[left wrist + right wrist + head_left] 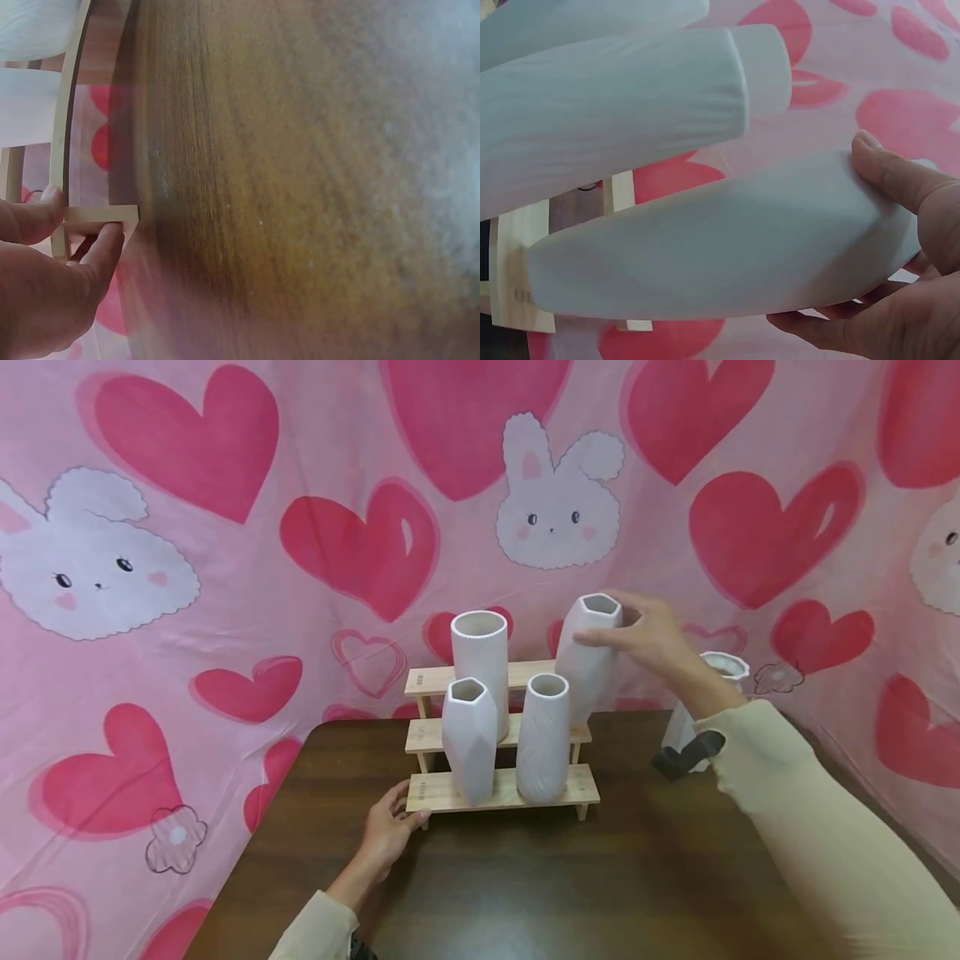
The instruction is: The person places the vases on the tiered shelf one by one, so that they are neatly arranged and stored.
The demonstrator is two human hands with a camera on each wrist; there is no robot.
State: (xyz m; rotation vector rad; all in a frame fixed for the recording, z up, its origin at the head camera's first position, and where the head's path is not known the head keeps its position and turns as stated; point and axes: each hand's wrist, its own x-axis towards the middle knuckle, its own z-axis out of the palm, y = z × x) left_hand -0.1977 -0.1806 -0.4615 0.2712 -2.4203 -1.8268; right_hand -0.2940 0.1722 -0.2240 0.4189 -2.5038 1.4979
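A three-tier light wooden stand (435, 789) holds white vases. My right hand (651, 631) grips a faceted white vase (588, 664) near its five-sided mouth. This vase leans slightly, its base over the right end of the middle tier. In the right wrist view, the thumb and fingers lie on opposite sides of the vase (705, 240). At the stand's lower left corner, my left hand (386, 831) holds the end of the bottom tier. The left wrist view has its thumb on the board and a finger against the short leg (105, 214).
On the bottom tier stand another faceted vase (468, 743) and a rounded, textured vase (543, 743). Behind them rises a tall cylindrical vase (480, 647). A wavy-rimmed vase (723, 664) is on the dark wooden table (525, 885), partly behind my right forearm. A pink heart-patterned cloth (330, 435) hangs behind.
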